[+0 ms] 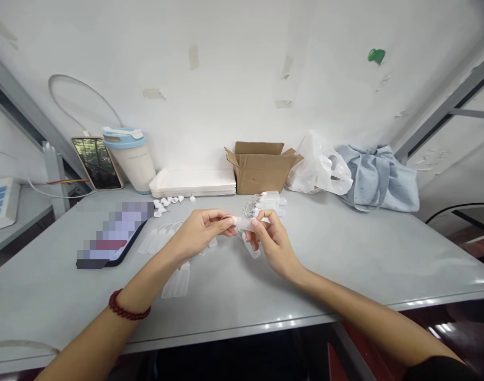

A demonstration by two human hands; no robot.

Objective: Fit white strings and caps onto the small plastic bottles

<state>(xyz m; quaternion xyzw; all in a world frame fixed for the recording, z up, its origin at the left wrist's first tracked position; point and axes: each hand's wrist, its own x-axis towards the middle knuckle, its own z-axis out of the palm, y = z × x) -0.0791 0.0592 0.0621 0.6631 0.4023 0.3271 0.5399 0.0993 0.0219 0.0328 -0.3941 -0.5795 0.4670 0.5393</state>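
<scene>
My left hand (200, 228) and my right hand (270, 239) meet above the middle of the grey table (345, 248). Both pinch the same small clear plastic bottle (242, 223), held sideways between their fingertips. The left fingers close on its left end, the right fingers on its right end. A second clear bottle (253, 251) shows below the right hand's fingers; whether it is held I cannot tell. More clear bottles (177, 282) lie flat on the table under my left wrist. A dark red bead bracelet sits on my left wrist.
Small white caps (165, 203) and finished bottles with metal clips (268, 202) lie further back. Behind them stand a stack of white trays (194, 182), an open cardboard box (260, 166), a white plastic bag (319, 166), a blue cloth bag (379, 177), a mug (131, 157) and phones (96, 161).
</scene>
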